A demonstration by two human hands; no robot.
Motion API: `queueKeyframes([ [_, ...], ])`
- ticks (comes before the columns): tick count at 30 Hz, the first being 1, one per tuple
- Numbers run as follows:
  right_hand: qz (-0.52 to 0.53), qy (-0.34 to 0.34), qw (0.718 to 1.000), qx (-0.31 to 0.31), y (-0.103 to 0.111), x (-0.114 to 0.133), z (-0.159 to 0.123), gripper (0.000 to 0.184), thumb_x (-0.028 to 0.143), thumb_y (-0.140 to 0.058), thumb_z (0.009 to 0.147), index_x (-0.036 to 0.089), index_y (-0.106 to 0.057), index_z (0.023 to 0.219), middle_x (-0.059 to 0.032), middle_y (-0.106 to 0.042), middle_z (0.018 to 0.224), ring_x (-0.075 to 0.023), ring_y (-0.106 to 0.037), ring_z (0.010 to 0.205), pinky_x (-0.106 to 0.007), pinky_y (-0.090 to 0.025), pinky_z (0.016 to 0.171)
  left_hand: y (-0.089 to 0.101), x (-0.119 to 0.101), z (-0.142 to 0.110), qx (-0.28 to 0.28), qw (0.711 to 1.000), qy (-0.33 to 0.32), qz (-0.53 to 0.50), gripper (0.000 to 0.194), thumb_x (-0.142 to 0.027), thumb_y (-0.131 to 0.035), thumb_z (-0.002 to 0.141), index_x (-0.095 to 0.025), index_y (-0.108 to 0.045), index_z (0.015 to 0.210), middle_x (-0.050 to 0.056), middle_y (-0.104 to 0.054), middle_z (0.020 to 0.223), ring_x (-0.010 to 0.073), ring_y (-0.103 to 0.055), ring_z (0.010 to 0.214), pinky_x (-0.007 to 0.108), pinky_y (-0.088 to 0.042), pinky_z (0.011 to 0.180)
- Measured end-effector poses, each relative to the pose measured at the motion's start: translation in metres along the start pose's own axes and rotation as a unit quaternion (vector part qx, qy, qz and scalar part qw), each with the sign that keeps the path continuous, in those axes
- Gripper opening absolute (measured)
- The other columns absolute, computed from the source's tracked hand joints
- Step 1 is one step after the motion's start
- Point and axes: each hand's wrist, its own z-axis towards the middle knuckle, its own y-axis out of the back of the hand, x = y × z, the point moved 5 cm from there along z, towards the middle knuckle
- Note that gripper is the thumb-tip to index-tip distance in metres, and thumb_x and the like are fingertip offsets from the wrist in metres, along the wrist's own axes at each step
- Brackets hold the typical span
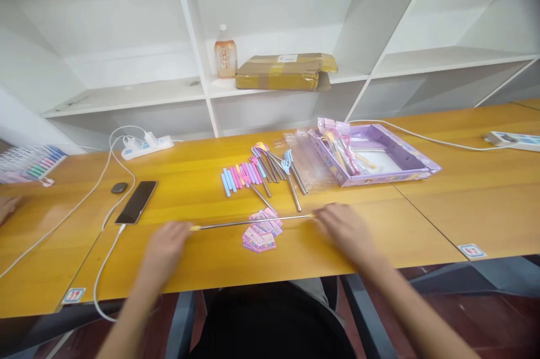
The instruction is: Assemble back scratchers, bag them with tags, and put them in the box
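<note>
A telescopic back scratcher with a thin metal rod is stretched out between my two hands, above the table's front part. My left hand is closed on one yellow end. Around the other yellow end my right hand is closed, hiding most of it; both hands are slightly blurred. Under the rod lie several pink-purple printed cards. Beyond it are several metal rods with hand-shaped heads, among them a blue one and a pink one. Beside them is a row of blue, pink and purple sleeves.
A purple box with bagged scratchers stands at right, beside clear plastic bags. To the left lie a phone, white cables and a power strip. On the shelf behind are a bottle and a cardboard box.
</note>
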Motion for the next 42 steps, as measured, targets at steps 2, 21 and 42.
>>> queueKeyframes([
  [2, -0.038, -0.027, 0.999, -0.023, 0.018, -0.053, -0.029, 0.008, 0.016, -0.064, 0.106, 0.02, -0.07, 0.109, -0.0062, -0.072, 0.092, -0.0231, -0.064, 0.089, -0.036, -0.044, 0.082, 0.02, 0.041, -0.03, -0.002, 0.999, 0.007, 0.037, 0.018, -0.022, -0.057, 0.109, -0.023, -0.074, 0.115, 0.008, -0.08, 0.104, 0.0276, -0.07, 0.089, 0.042, -0.056, 0.084],
  [21, -0.05, -0.129, 0.989, 0.047, 0.02, -0.101, -0.089, 0.017, 0.027, -0.058, 0.107, 0.024, -0.074, 0.102, -0.0087, -0.078, 0.104, -0.0261, -0.072, 0.095, -0.04, -0.053, 0.087, 0.007, 0.04, -0.049, 0.051, 0.998, 0.031, 0.016, 0.024, -0.037, -0.053, 0.114, -0.023, -0.073, 0.115, 0.007, -0.078, 0.101, 0.025, -0.072, 0.089, 0.04, -0.06, 0.087],
  [42, 0.043, 0.026, 0.999, -0.015, -0.006, 0.086, 0.057, 0.017, 0.015, -0.056, 0.111, 0.018, -0.071, 0.104, -0.0054, -0.067, 0.089, -0.0215, -0.053, 0.084, -0.037, -0.038, 0.077, -0.045, -0.097, 0.069, 0.109, 0.985, 0.027, -0.131, 0.03, -0.038, -0.041, 0.118, -0.021, -0.066, 0.121, 0.007, -0.076, 0.104, 0.0218, -0.074, 0.088, 0.034, -0.058, 0.076],
])
